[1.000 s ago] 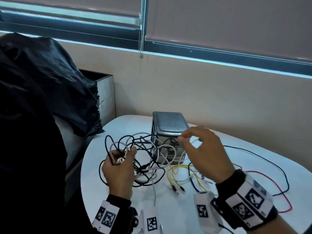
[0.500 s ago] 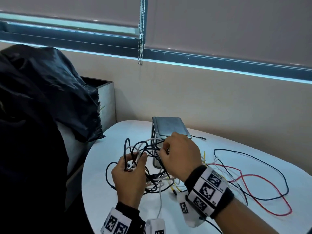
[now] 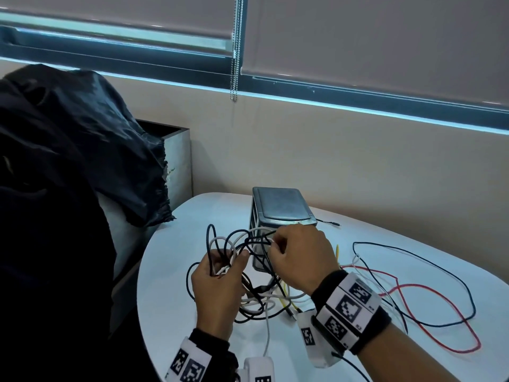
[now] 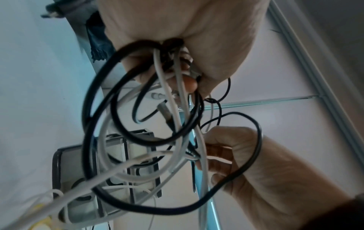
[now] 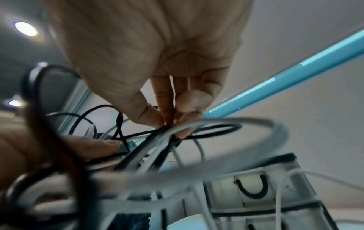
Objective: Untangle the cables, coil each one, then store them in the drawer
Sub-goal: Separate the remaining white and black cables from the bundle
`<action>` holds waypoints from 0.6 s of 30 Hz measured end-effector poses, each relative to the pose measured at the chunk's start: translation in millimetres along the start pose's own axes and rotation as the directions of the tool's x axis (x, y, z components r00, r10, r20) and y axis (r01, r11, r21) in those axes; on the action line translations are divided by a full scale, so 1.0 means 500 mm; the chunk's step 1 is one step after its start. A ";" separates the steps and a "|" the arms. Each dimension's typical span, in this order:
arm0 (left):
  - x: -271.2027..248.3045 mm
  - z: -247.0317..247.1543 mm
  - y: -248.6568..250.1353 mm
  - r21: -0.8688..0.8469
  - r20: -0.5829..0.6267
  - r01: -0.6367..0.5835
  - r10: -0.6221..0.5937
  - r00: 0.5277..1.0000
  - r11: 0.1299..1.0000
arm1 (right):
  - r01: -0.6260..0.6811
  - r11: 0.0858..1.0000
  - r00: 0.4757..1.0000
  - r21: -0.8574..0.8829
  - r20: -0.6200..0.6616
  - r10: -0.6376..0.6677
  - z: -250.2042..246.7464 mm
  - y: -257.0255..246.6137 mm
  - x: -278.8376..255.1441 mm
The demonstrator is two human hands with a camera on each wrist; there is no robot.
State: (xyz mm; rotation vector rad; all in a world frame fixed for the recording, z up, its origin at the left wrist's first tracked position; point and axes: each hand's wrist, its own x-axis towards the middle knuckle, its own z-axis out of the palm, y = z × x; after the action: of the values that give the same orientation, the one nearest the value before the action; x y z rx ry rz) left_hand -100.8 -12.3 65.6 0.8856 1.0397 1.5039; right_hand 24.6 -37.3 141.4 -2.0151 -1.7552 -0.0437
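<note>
The tangle of cables [image 3: 242, 260] hangs between both hands just above the worktop [image 3: 176, 312], right in front of the small drawer unit [image 3: 281, 208]. The left hand [image 3: 217, 288] grips the bunched loops while the right hand [image 3: 300, 257] pinches a strand, so pulling rightward looks natural.

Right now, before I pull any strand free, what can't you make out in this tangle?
- Which strands of the black and white cable tangle the right hand pinches: blurred in the right wrist view.
- Cable ends inside the left hand: fingers cover them.
- Small grey drawer unit front: hands and cables hide it in the head view.
- Thin red wire ends: too small.
</note>
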 end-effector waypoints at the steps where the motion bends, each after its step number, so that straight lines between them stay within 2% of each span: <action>1: 0.003 -0.001 -0.003 0.012 0.000 -0.010 0.010 1.000 1.000 | -0.003 1.000 1.000 -0.015 -0.011 0.002 0.001 0.000 0.001; 4: 0.006 -0.004 -0.009 0.054 -0.008 -0.024 0.025 1.000 0.998 | -0.032 0.999 0.998 -0.005 -0.058 0.031 0.009 0.003 0.007; 7: 0.006 -0.003 -0.011 0.054 -0.038 0.005 -0.003 0.999 0.999 | -0.060 0.997 0.992 0.052 -0.110 0.065 0.027 0.006 0.008; 10: 0.009 -0.005 -0.012 0.045 -0.027 0.059 -0.058 0.998 0.997 | -0.097 0.990 0.988 0.107 -0.108 0.108 0.036 0.013 0.014; 12: 0.004 -0.003 -0.011 0.032 0.013 0.079 -0.079 0.997 0.996 | -0.100 0.987 0.987 0.122 -0.114 0.114 0.035 0.020 0.020; 16: -0.001 0.007 0.002 0.012 0.066 0.099 -0.099 0.993 0.995 | -0.044 0.998 0.985 0.039 -0.166 0.050 0.031 0.024 0.023; 18: 0.001 0.011 0.006 -0.019 0.166 0.170 -0.164 0.972 0.985 | -0.061 0.998 0.982 0.017 -0.176 0.063 0.031 0.028 0.025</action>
State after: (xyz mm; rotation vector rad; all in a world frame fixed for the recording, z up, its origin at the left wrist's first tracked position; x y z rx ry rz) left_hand -96.6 -11.3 70.3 0.8613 0.9418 1.2822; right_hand 35.8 -21.3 127.2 -1.9902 -1.5788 -0.1864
